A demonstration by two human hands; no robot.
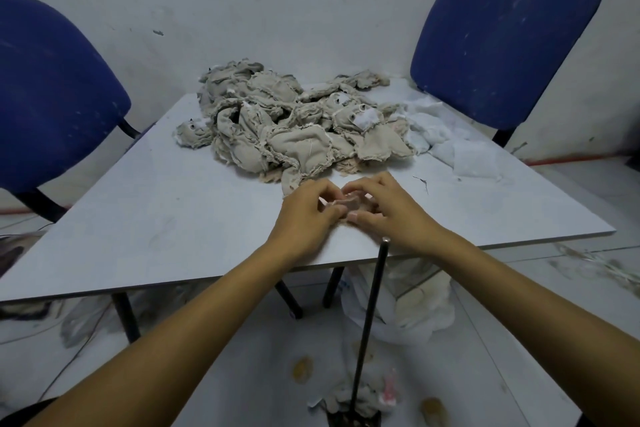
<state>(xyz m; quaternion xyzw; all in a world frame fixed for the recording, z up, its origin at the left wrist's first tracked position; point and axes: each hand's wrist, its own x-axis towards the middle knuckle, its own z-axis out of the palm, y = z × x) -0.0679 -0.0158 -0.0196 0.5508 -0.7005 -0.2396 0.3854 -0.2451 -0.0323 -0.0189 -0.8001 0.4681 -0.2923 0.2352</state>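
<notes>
The person keeps both hands on the table (166, 218), close to its near edge and a little right of the middle. The left hand (306, 217) and the right hand (393, 215) meet there, and between them is a small pink fabric piece (346, 202). Both hands have curled fingers and pinch this piece from their two sides; it is mostly covered by the fingers, so its shape is not clear. Just behind the hands, toward the far side, lies a pile of beige fabric skins (287, 128) with frayed edges, some with small eyes on them. To the right of the pile there is white stuffing (446, 140). A black rod (370, 315) leans against the near edge of the table, just beside the right wrist. A blue chair (52, 97) stands at the far left and another blue chair (502, 38) at the far right.
</notes>
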